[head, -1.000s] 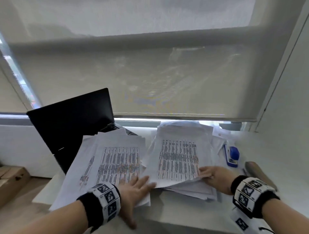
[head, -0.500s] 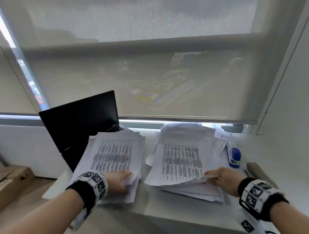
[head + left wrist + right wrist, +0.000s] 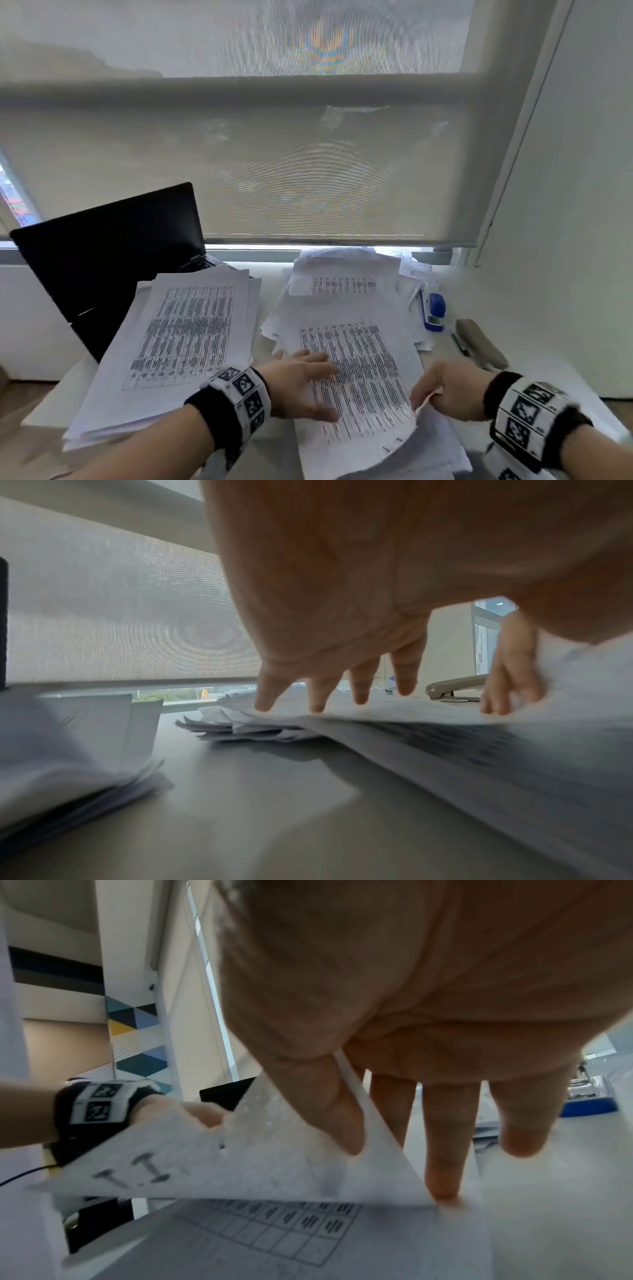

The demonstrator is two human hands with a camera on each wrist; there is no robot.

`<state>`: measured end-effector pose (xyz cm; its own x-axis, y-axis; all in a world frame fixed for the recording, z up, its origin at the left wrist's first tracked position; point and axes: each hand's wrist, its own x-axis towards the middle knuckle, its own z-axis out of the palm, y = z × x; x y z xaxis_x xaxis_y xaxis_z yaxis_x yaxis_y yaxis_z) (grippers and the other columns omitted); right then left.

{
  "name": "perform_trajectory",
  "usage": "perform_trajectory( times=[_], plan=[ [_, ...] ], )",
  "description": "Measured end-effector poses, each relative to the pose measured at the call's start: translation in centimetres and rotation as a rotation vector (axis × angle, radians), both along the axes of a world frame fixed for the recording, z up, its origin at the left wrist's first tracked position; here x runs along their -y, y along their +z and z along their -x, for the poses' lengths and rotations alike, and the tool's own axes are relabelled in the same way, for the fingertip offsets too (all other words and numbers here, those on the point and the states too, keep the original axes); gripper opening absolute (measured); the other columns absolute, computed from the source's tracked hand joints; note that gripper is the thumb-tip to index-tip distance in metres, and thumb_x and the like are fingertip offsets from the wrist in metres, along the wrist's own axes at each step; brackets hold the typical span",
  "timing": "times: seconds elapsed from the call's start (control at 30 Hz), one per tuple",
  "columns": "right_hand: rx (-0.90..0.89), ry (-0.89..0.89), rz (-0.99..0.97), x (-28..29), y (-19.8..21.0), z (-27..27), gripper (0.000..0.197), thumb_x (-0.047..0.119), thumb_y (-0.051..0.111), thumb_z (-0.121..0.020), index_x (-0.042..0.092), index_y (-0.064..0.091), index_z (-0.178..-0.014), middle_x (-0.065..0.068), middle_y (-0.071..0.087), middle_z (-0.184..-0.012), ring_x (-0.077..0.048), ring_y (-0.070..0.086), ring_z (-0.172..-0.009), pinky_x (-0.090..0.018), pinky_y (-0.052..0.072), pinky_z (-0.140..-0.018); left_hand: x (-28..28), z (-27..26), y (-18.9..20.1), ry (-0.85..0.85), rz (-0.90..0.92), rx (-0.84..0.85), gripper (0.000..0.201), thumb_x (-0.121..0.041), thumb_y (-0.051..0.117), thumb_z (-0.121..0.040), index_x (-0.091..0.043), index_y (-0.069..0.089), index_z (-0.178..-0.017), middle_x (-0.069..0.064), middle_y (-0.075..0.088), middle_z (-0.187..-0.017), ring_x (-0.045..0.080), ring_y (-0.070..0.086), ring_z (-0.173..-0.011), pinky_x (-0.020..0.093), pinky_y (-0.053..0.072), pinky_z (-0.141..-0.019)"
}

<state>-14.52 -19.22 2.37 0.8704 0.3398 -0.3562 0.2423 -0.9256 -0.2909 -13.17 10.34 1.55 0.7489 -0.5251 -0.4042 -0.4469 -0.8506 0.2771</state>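
Two stacks of printed sheets lie on a grey desk (image 3: 270,455). The left stack (image 3: 185,335) sits in front of a laptop. The right stack (image 3: 342,284) is loose and fanned out. Its top sheet (image 3: 356,370), printed with a table, is pulled toward me and lifted at its near right edge. My left hand (image 3: 301,383) lies flat on that sheet with straight, spread fingers (image 3: 318,699). My right hand (image 3: 442,390) pinches the sheet's right edge (image 3: 369,1123) between thumb and fingers, with further printed sheets (image 3: 274,1229) showing beneath it.
An open black laptop (image 3: 106,260) stands at the back left, partly under the left stack. A blue and white stapler (image 3: 433,308) and a grey hole punch (image 3: 479,342) lie right of the papers. A roller blind (image 3: 274,164) covers the window behind.
My left hand has left the left stack and crossed to rest on the right stack's top sheet. My right hand has drawn that sheet toward me and raised its edge.
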Motion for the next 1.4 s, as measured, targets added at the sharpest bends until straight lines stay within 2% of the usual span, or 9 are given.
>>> perform_trajectory(
  times=[0.17,0.27,0.43,0.67,0.8,0.93,1.03,1.2,1.4],
  plan=[
    [0.279,-0.160,-0.028,2.2,0.4,-1.1,0.044,0.009,0.048,-0.086,0.043,0.065,-0.108,0.025,0.042,-0.133,0.011,0.042,-0.114,-0.023,0.029,-0.111,1.9,-1.1,-0.7,0.038,-0.150,0.097,0.082,-0.069,0.058,-0.081,-0.042,0.022,-0.150,-0.011,0.011,-0.162,0.023,0.005,-0.150,0.065,0.005,-0.116],
    [0.549,-0.551,-0.073,5.6,-0.7,-3.4,0.040,0.027,0.056,-0.087,0.024,0.058,-0.127,-0.004,0.052,-0.136,-0.025,0.053,-0.117,-0.034,0.040,-0.102,2.4,-0.7,-1.1,0.018,-0.186,0.115,0.082,-0.067,0.061,-0.079,-0.042,0.025,-0.149,-0.013,0.015,-0.161,0.022,0.011,-0.149,0.061,0.010,-0.117],
    [0.213,-0.841,0.002,7.6,-3.4,-5.0,0.055,0.048,0.061,-0.084,0.007,0.050,-0.119,-0.020,0.059,-0.119,-0.035,0.058,-0.107,-0.034,0.046,-0.088,2.3,-0.2,-0.5,0.008,-0.035,0.234,0.059,-0.059,0.060,-0.086,-0.038,0.046,-0.139,-0.011,0.046,-0.146,0.016,0.037,-0.136,0.036,0.033,-0.112],
    [0.386,-0.951,-0.401,7.6,-2.5,-3.9,0.022,0.020,0.061,-0.088,-0.001,0.061,-0.094,-0.022,0.066,-0.088,-0.030,0.056,-0.071,-0.032,0.040,-0.067,2.5,-0.8,-2.5,0.068,-0.221,0.108,0.100,-0.076,0.053,-0.078,-0.042,-0.005,-0.152,-0.008,-0.014,-0.162,0.027,-0.012,-0.150,0.055,-0.006,-0.119],
    [0.593,-0.847,-0.719,5.4,1.5,-1.1,0.019,0.007,0.066,-0.083,0.010,0.054,-0.097,-0.002,0.060,-0.071,-0.020,0.056,-0.061,-0.029,0.043,-0.056,3.2,-0.2,-2.7,0.004,-0.167,0.132,0.100,-0.078,0.055,-0.075,-0.042,0.003,-0.153,-0.007,-0.003,-0.164,0.027,-0.001,-0.150,0.047,0.003,-0.121],
    [0.334,-0.622,-0.565,1.6,1.4,-1.0,0.020,0.013,0.065,-0.083,0.017,0.054,-0.099,-0.006,0.065,-0.075,-0.022,0.059,-0.059,-0.027,0.044,-0.053,3.4,-0.2,-2.5,0.034,-0.185,0.173,0.109,-0.080,0.056,-0.073,-0.035,-0.001,-0.154,-0.001,-0.008,-0.164,0.027,-0.004,-0.150,0.044,0.001,-0.121],
    [0.080,-0.429,-0.338,-2.0,-0.9,-1.5,0.026,0.022,0.062,-0.085,0.017,0.055,-0.110,-0.005,0.066,-0.093,-0.021,0.062,-0.078,-0.035,0.054,-0.073,3.3,-0.4,-2.8,0.142,-0.261,0.136,0.132,-0.087,0.056,-0.063,-0.025,-0.018,-0.153,0.006,-0.025,-0.159,0.029,-0.019,-0.148,0.047,-0.009,-0.120],
    [0.103,-0.281,-0.100,-7.6,-2.1,-2.9,0.059,0.039,0.056,-0.089,0.019,0.033,-0.140,-0.005,0.053,-0.132,-0.023,0.051,-0.119,-0.033,0.039,-0.104,2.8,-1.2,-3.6,0.205,-0.214,0.062,0.145,-0.091,0.058,-0.055,-0.017,-0.020,-0.152,0.000,-0.023,-0.161,0.022,-0.017,-0.149,0.046,-0.011,-0.120],
    [0.198,-0.252,-0.052,-12.2,-2.9,-5.6,0.042,0.041,0.047,-0.095,0.019,0.046,-0.131,-0.007,0.058,-0.129,-0.026,0.053,-0.120,-0.034,0.041,-0.101,2.4,-1.4,-4.4,0.209,-0.151,0.073,0.146,-0.091,0.059,-0.052,-0.019,-0.019,-0.152,-0.002,-0.022,-0.161,0.019,-0.017,-0.149,0.046,-0.009,-0.121]
  ],
)
